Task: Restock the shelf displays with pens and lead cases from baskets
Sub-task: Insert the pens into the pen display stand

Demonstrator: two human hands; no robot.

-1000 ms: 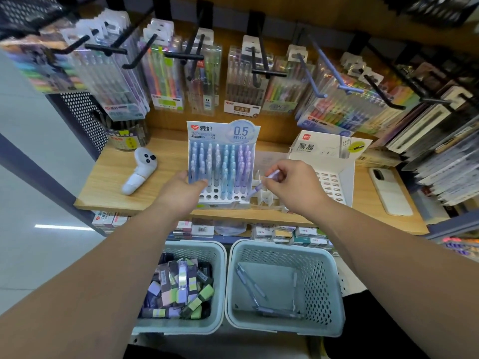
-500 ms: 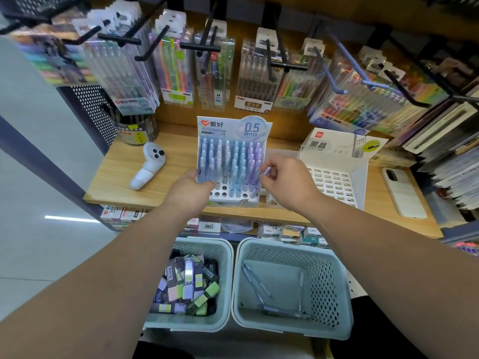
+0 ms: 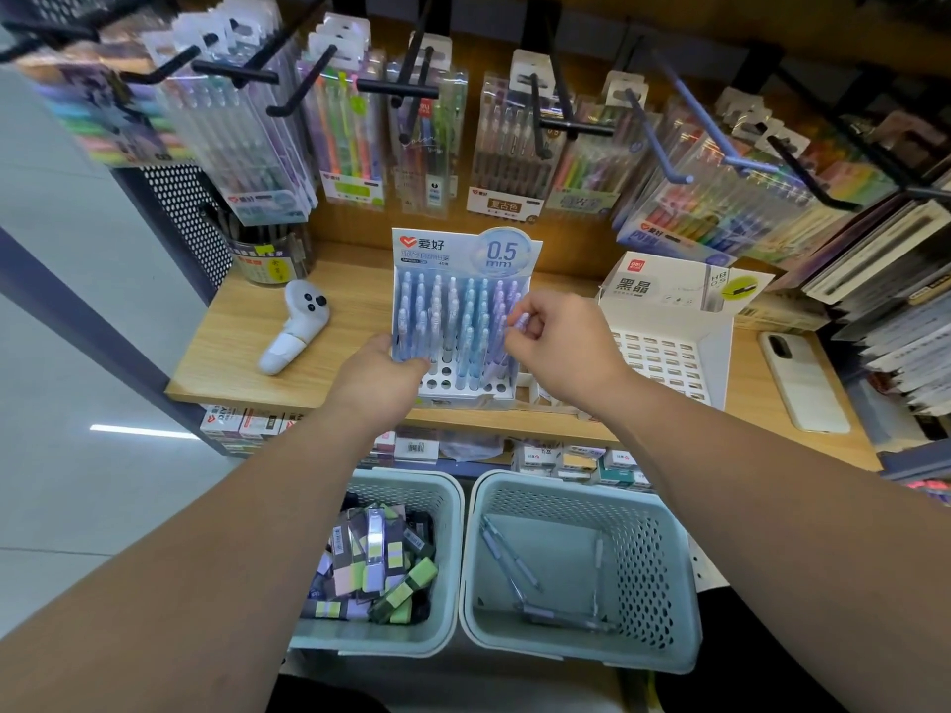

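Note:
A white pen display (image 3: 465, 280) marked 0.5 mm stands on the wooden shelf (image 3: 334, 295), filled with several pale blue and purple pens. My left hand (image 3: 383, 373) grips its lower left corner. My right hand (image 3: 558, 339) pinches a purple pen (image 3: 521, 321) upright over the display's right columns. Below the shelf, the left basket (image 3: 447, 499) holds several lead cases (image 3: 373, 563). The right basket (image 3: 669, 568) holds a few loose pens (image 3: 514, 563). A white lead-case display (image 3: 669, 321) stands to the right, its slots bare.
A white controller (image 3: 293, 334) lies on the shelf's left side and a white phone (image 3: 803, 383) on its right. Hooks with hanging pen packs (image 3: 339, 131) jut out above. Stacked notebooks (image 3: 895, 311) fill the right side. A dark pen jar (image 3: 270, 249) stands at the back left.
My right hand has carried the purple pen up and left, from beside the display's base to over its right columns. My left hand stays on the display's corner.

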